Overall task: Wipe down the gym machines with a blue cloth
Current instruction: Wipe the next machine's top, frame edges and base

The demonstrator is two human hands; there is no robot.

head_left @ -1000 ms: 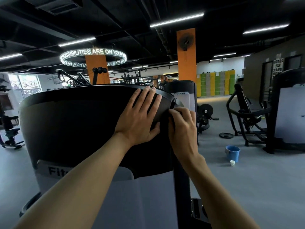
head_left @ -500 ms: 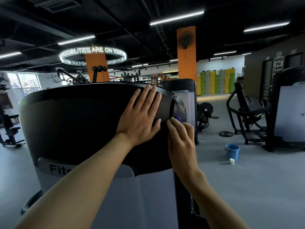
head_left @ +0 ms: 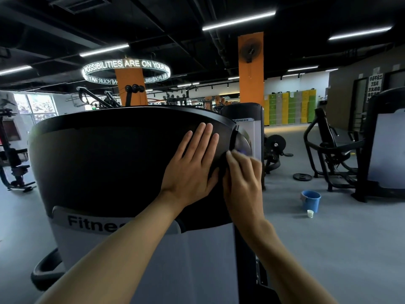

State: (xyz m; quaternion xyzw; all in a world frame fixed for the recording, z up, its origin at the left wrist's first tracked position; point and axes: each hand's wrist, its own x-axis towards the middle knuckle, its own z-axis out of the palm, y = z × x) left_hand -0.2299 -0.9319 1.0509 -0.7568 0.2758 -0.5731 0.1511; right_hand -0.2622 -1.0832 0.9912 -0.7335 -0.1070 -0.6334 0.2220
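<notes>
Resting flat with fingers straight, the left hand (head_left: 192, 170) presses on the curved black plastic shroud of the grey gym machine (head_left: 105, 163). Just right of it, the blurred right hand (head_left: 243, 178) holds a blue cloth (head_left: 242, 151) against the shroud's right edge; only a sliver shows past its fingertips. Farther right, a blue plastic bucket (head_left: 311, 200) sits on the floor.

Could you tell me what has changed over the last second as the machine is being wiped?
The right hand has slid down the right edge of the machine's black shroud, and a bit of the blue cloth now shows beyond it. The left hand stays flat on the shroud; the blue bucket has not moved.
</notes>
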